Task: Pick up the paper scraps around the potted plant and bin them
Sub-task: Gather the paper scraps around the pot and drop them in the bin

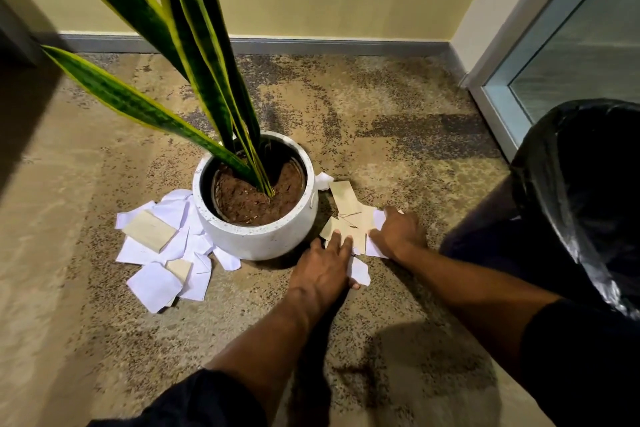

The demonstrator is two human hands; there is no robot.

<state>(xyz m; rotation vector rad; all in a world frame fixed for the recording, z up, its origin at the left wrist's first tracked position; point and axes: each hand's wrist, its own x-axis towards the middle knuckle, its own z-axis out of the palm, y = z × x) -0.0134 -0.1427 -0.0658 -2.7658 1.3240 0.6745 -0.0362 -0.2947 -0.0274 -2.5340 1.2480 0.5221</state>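
A white round pot [259, 236] with a tall striped-leaf plant [194, 55] stands on the carpet. Right of the pot lies a small heap of tan and white paper scraps [346, 208]. My left hand [325, 263] lies flat on the heap's near edge, fingers straight, with a white scrap [358, 270] beside its thumb. My right hand [398, 232] presses on the heap's right side, fingers bent over the scraps. A larger pile of white and tan scraps [162, 246] lies left of the pot. A bin with a black liner [588, 191] stands at the right.
A yellow wall with a grey skirting board [311, 45] runs behind the pot. A glass door frame [502, 107] rises at the right, behind the bin. Patterned brown carpet [381, 135] stretches between pot and wall.
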